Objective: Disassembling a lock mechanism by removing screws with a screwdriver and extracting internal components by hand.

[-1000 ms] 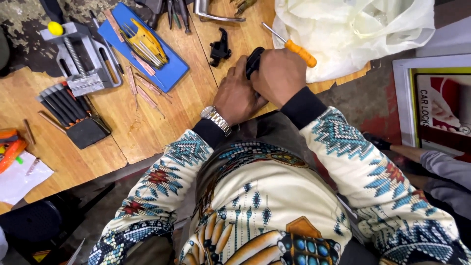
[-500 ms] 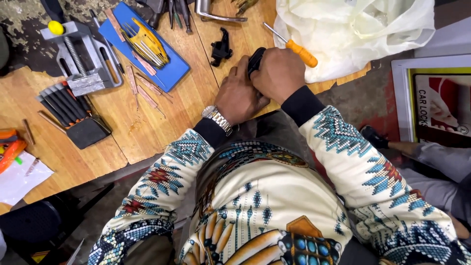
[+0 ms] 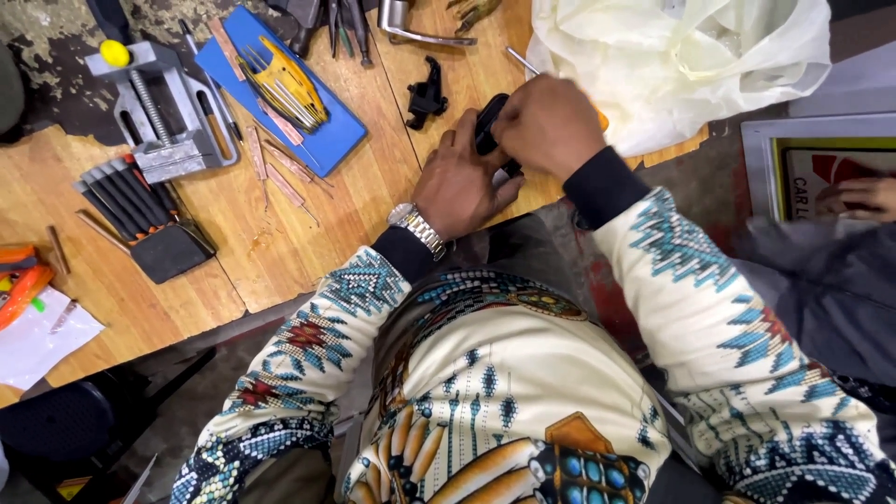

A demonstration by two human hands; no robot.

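Both of my hands close around a small black object at the wooden bench's near edge. My left hand, with a silver watch on the wrist, cups it from below. Over its top goes my right hand, fingers curled, hiding most of it. A thin metal shaft with an orange handle pokes out from behind my right hand. A separate black part lies on the wood just beyond my left hand.
A blue tray with picks, a grey bench vise and a black holder of tools lie to the left. A pale plastic bag sits at the right. Another person's hand shows at the far right.
My hands stay on the black object and have shifted slightly. The other person at the right has moved closer, and their hand is in view.
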